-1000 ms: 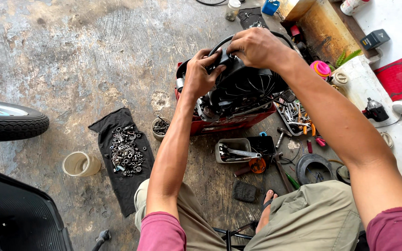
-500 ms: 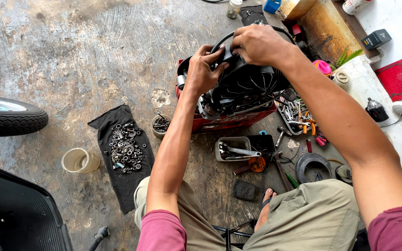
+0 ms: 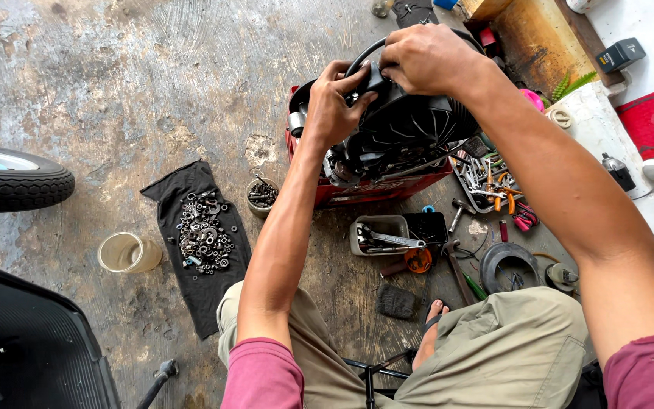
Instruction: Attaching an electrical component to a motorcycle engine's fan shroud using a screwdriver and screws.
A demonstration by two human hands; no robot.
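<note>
Black round finned fan housing point(image 3: 410, 132), plastic, with a black rubber belt loop point(image 3: 357, 62) over its upper rim: propped on a red metal toolbox point(image 3: 372, 189) on the concrete floor point(image 3: 115, 91), toward the far right of the floor. Position on the toolbox unchanged over the last second; only small shifts of grip.

Left hand point(image 3: 334, 106): closed on the housing's left rim, thumb and fingers pinching the belt, now set slightly higher on the rim than a second ago. Right hand point(image 3: 425, 57): closed over the top rim, pressing on the belt, drawn closer to the left. Judged: belt being worked round the rim, not yet fully seated.

Below the toolbox: grey rectangular tray of wrenches point(image 3: 380, 235). Right: shallow tray of pliers and screwdrivers point(image 3: 490, 182). Left: small tin of screws point(image 3: 263, 195), black cloth strewn with nuts and washers point(image 3: 202, 235), clear plastic cup point(image 3: 126, 252). At the floor's left edge: black scooter tyre point(image 3: 28, 182).
</note>
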